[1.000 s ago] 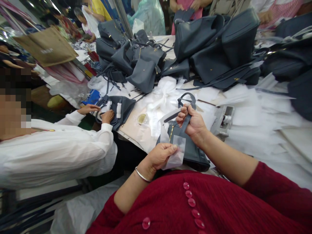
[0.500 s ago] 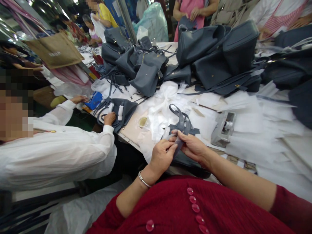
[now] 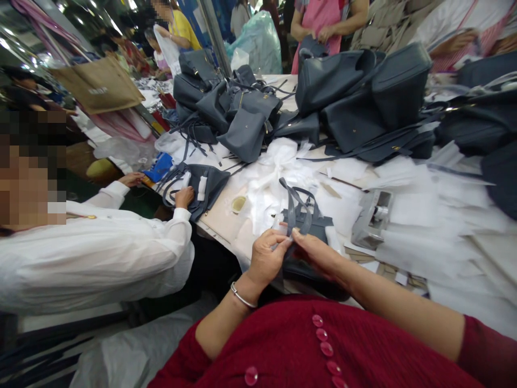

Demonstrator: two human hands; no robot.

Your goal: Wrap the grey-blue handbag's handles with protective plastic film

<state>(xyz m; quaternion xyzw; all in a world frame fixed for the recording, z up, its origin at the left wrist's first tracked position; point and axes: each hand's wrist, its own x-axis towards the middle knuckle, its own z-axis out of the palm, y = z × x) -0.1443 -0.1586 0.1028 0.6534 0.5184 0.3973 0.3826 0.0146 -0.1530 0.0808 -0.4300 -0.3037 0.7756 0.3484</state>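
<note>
A dark blue-grey handbag (image 3: 321,230) lies on the table right in front of me, its looped handles (image 3: 300,200) standing up. My left hand (image 3: 267,256) is closed in a pinch on a bag strap, with a bit of pale wrapping by the fingertips. Close beside it, my right hand (image 3: 317,252) grips the same strap between thumb and fingers. The tips of both hands nearly meet, and the right hand's lower fingers are partly hidden. A white wrapped piece (image 3: 333,240) shows at the bag's right side.
At the left, a co-worker in a white sleeve (image 3: 133,253) handles another dark bag (image 3: 208,186). Piled dark handbags (image 3: 351,102) line the table's back. White tissue sheets (image 3: 428,215) and a metal tape dispenser (image 3: 370,218) lie to the right; a yellowish roll (image 3: 238,203) sits left.
My hands have stayed close together and shifted slightly on the strap. The bag's handles have spread apart, and more of its body and the white wrapped piece now show.
</note>
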